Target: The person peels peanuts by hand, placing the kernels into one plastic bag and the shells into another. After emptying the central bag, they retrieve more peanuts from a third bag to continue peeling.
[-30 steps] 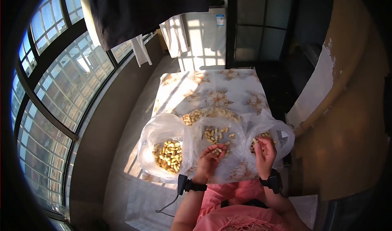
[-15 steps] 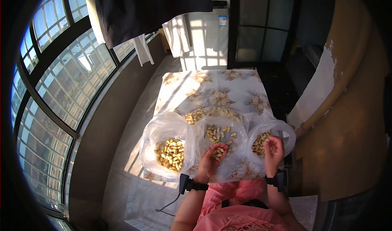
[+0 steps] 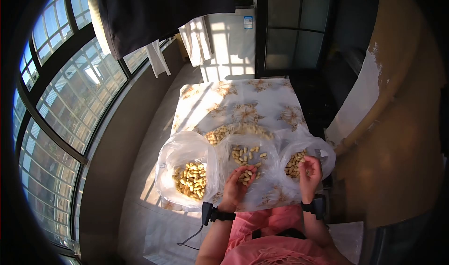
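Observation:
My left hand (image 3: pixel 236 185) is curled round some peanuts (image 3: pixel 246 176) at the near edge of the middle plastic bag (image 3: pixel 225 159), where more peanuts lie. Over the right plastic bag (image 3: pixel 329 158) is my right hand (image 3: pixel 310 172), its fingers pinched together beside the peanuts (image 3: pixel 294 164) in that bag; whatever they hold is too small to make out. The left plastic bag (image 3: pixel 163 164) stands open with a sunlit heap of peanuts (image 3: pixel 191 180) inside.
Behind the middle bag more peanuts (image 3: pixel 216 135) lie on the flowered tablecloth (image 3: pixel 243 99). Dark cloth (image 3: pixel 163 12) hangs above at the upper left. Windows (image 3: pixel 84 92) line the left side, and a brown board (image 3: pixel 397 138) stands at the right.
The whole view has shifted slightly, so the table and bags appear a little further left. My hands keep nearly the same places over the middle and right bags.

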`<state>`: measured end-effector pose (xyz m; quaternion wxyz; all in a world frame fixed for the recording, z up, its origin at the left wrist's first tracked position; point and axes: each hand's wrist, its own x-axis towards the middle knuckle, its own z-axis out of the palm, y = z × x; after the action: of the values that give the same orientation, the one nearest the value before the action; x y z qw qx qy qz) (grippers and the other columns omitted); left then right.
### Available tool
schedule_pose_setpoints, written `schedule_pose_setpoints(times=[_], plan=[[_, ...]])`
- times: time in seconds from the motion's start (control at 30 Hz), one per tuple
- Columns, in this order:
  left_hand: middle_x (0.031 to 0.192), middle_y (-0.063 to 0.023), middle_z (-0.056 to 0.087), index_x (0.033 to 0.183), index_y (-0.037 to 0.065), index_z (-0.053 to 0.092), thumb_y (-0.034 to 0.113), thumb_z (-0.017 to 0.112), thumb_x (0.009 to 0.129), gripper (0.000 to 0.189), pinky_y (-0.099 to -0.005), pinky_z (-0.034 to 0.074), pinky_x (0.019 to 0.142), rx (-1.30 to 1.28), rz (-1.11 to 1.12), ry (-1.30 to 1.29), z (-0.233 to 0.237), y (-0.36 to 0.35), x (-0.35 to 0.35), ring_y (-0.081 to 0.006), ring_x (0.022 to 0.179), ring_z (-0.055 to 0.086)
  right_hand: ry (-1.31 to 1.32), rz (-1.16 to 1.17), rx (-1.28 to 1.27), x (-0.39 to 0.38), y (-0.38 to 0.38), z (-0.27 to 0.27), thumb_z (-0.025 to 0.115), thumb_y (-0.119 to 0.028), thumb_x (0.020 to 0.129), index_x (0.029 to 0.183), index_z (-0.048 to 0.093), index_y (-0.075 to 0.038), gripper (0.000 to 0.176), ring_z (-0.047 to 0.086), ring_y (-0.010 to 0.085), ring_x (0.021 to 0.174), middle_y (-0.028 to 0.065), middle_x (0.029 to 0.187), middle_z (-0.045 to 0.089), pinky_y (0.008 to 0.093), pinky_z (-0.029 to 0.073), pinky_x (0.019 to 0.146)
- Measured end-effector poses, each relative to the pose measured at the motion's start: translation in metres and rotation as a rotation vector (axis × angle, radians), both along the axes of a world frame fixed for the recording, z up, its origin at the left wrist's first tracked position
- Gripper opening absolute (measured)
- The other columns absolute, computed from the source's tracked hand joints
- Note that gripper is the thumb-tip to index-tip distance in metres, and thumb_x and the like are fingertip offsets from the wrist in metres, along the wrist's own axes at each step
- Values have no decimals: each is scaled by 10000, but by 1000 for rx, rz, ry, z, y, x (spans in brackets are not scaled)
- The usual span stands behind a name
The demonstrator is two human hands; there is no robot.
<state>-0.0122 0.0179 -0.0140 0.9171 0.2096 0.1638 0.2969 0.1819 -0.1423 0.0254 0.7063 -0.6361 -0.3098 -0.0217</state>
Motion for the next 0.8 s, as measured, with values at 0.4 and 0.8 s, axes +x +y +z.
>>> schedule_pose_setpoints(times=[0.4, 0.8], plan=[[1249, -195, 660, 1141, 1, 632, 146, 528, 1024, 213, -431, 500, 1062, 19, 7, -2, 3, 0, -1, -334, 1217, 618, 39, 0, 25, 0, -4, 1, 660, 31, 916, 1116, 624, -13, 207, 595, 81, 816, 39, 1054, 620, 228, 505, 744], [1229, -200, 660, 1151, -12, 615, 167, 509, 1046, 234, -427, 518, 1044, -27, 9, -16, -3, 2, 0, -330, 1196, 623, -302, 46, -119, -37, 9, 42, 695, 31, 848, 1018, 653, -15, 181, 647, 229, 829, 102, 961, 666, 320, 517, 759]])
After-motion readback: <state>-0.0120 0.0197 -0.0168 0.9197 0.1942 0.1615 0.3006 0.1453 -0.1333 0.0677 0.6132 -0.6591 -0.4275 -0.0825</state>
